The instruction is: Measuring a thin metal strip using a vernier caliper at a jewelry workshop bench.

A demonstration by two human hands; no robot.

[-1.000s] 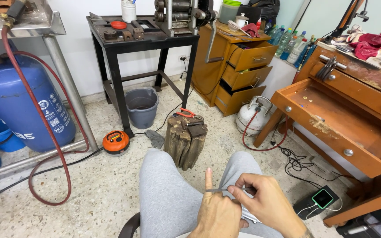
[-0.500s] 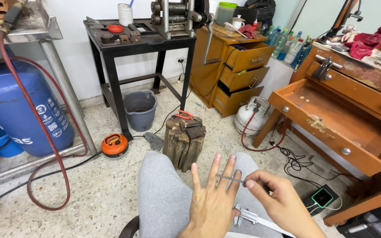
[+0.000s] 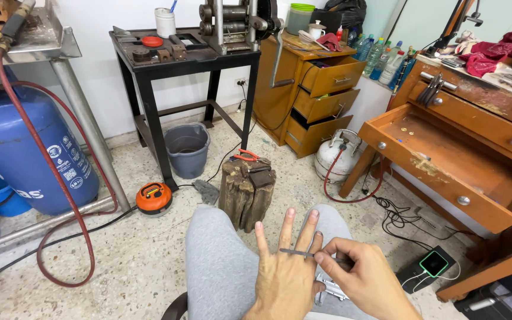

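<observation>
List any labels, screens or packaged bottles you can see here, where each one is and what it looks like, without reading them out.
White printed label patches: on the big blue gas cylinder at left, small squares and light lettering.
Phone with lit green screen: on the floor by the wooden bench, right of the right hand, dark rectangular body, white cable attached.
Clear plastic bottles: clustered beside the orange wooden drawer cabinet, blue and pale labels, coloured caps.

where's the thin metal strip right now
In the head view it sits low and centre: the right hand pinches the thin metal strip and lays it across the spread fingers of the left hand, above the grey-trousered lap.
</observation>
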